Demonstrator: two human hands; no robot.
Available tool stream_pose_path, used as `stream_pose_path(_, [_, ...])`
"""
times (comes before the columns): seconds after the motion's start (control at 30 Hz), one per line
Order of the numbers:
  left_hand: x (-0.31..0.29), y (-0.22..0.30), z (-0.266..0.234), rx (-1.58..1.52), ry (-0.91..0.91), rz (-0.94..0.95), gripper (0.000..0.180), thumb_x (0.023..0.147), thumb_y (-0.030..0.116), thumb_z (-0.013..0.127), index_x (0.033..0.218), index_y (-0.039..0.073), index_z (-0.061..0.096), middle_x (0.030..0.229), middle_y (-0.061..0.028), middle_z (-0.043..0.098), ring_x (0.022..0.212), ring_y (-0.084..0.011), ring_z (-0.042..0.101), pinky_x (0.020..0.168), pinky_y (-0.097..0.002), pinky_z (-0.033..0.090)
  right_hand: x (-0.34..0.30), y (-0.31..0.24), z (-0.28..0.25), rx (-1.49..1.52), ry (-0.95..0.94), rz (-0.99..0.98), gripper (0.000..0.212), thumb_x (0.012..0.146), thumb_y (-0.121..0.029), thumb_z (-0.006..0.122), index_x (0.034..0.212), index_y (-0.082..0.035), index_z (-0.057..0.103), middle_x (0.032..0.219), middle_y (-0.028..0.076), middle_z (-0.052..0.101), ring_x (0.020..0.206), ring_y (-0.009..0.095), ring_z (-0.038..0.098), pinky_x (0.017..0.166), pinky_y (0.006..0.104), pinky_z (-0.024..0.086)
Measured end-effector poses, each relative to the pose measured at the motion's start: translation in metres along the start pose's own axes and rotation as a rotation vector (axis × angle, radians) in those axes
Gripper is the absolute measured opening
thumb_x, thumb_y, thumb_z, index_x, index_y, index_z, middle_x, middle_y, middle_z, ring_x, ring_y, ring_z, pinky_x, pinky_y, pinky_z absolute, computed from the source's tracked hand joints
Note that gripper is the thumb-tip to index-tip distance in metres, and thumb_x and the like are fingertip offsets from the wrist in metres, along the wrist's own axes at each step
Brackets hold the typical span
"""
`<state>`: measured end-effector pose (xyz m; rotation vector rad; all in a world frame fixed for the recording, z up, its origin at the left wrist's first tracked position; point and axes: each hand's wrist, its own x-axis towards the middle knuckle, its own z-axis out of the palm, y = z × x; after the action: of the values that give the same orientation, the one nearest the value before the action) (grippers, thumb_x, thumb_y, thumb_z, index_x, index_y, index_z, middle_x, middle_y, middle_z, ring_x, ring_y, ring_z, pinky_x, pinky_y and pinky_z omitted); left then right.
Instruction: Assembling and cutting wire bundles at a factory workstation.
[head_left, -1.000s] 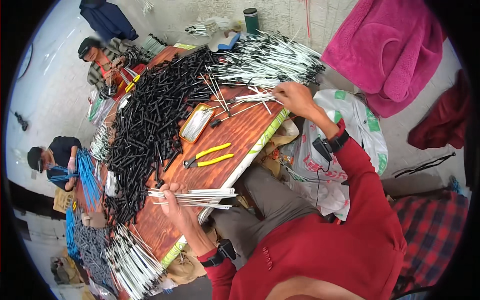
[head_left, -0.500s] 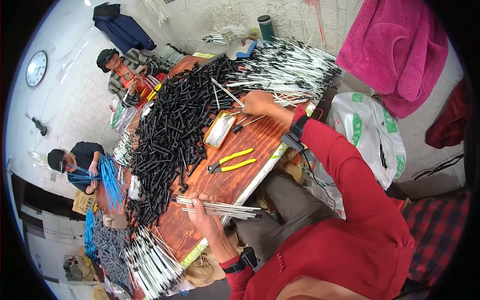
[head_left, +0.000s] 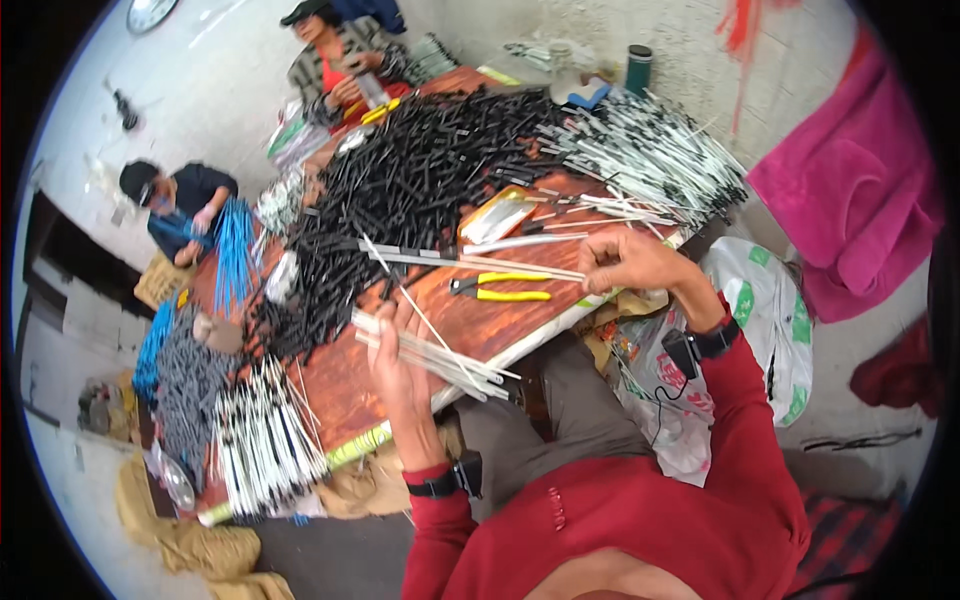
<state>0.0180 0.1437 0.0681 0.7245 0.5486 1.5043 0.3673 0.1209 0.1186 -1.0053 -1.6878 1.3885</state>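
Observation:
My left hand (head_left: 398,362) is closed round a bundle of thin white rods (head_left: 450,365) with dark tips, over the table's front edge. Another thin rod slants across this bundle. My right hand (head_left: 635,262) pinches the end of a long pale rod (head_left: 520,268), which points left over the table; motion smears it, so whether there is more than one rod I cannot tell. Just below that rod lie pliers with yellow handles (head_left: 512,288). Behind it, an orange-rimmed tray (head_left: 468,228) holds thin white strips. A big heap of black plastic parts (head_left: 420,165) covers the table's middle.
White rods with black ends (head_left: 655,155) are piled at the far right, more (head_left: 268,435) at the near left. Grey parts (head_left: 195,385) and blue rods (head_left: 237,255) lie left. Two people work across the table. A green flask (head_left: 638,70) stands behind; a plastic sack (head_left: 755,320) sits right.
My right hand has drawn back from the white rod pile toward me, bringing a long rod that now reaches leftward. My left hand still grips its bundle. The whole view has swung.

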Motion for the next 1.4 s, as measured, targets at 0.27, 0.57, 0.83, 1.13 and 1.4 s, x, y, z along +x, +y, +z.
stream_pose_path(0.27, [-0.006, -0.019, 0.009, -0.007, 0.041, 0.037, 0.038, 0.105, 0.019, 0.049, 0.137, -0.001, 0.044, 0.119, -0.0104, 0.058, 0.102, -0.0204, 0.061, 0.095, -0.037, 0.05, -0.015, 0.025, 0.056, -0.16, 0.031, 0.149, 0.014, 0.085, -0.01, 0.075, 0.085, -0.003, 0.063, 0.077, -0.002, 0.062, 0.071, 0.006, 0.054, 0.064, 0.0238, 0.044])
stream_pose_path(0.57, [-0.002, -0.031, 0.0, -0.058, 0.067, -0.003, 0.028, 0.103, 0.017, 0.053, 0.128, 0.005, 0.051, 0.098, -0.002, 0.056, 0.083, -0.0126, 0.054, 0.077, -0.0287, 0.05, -0.024, 0.046, 0.094, 0.048, 0.097, 0.197, 0.016, 0.085, -0.008, 0.076, 0.085, -0.003, 0.061, 0.076, -0.001, 0.062, 0.07, 0.006, 0.056, 0.063, 0.023, 0.046])
stream_pose_path(0.83, [-0.001, -0.033, 0.002, -0.207, 0.168, 0.029, 0.015, 0.102, 0.016, 0.056, 0.113, 0.008, 0.052, 0.098, -0.0033, 0.056, 0.085, -0.0144, 0.055, 0.081, -0.0315, 0.051, -0.019, 0.071, 0.12, 0.32, 0.03, 0.266, 0.018, 0.085, -0.009, 0.075, 0.085, -0.004, 0.059, 0.076, 0.002, 0.063, 0.067, 0.007, 0.056, 0.061, 0.0237, 0.045])
stream_pose_path(1.13, [-0.012, -0.024, 0.007, -0.1, 0.153, -0.072, 0.018, 0.101, 0.021, 0.058, 0.111, 0.009, 0.05, 0.095, -0.0029, 0.057, 0.087, -0.0145, 0.057, 0.081, -0.0321, 0.053, -0.028, 0.07, 0.122, 0.118, 0.089, 0.283, 0.021, 0.084, -0.011, 0.078, 0.083, -0.005, 0.057, 0.075, 0.001, 0.064, 0.066, 0.008, 0.056, 0.059, 0.024, 0.045])
stream_pose_path(1.4, [-0.01, -0.033, 0.008, 0.067, 0.076, -0.036, 0.019, 0.101, 0.024, 0.059, 0.111, 0.01, 0.05, 0.094, -0.0003, 0.057, 0.084, -0.0097, 0.055, 0.074, -0.0298, 0.051, -0.042, 0.04, 0.126, -0.366, 0.146, 0.222, 0.026, 0.081, -0.014, 0.081, 0.083, -0.004, 0.057, 0.074, 0.001, 0.063, 0.065, 0.007, 0.057, 0.057, 0.0252, 0.044])
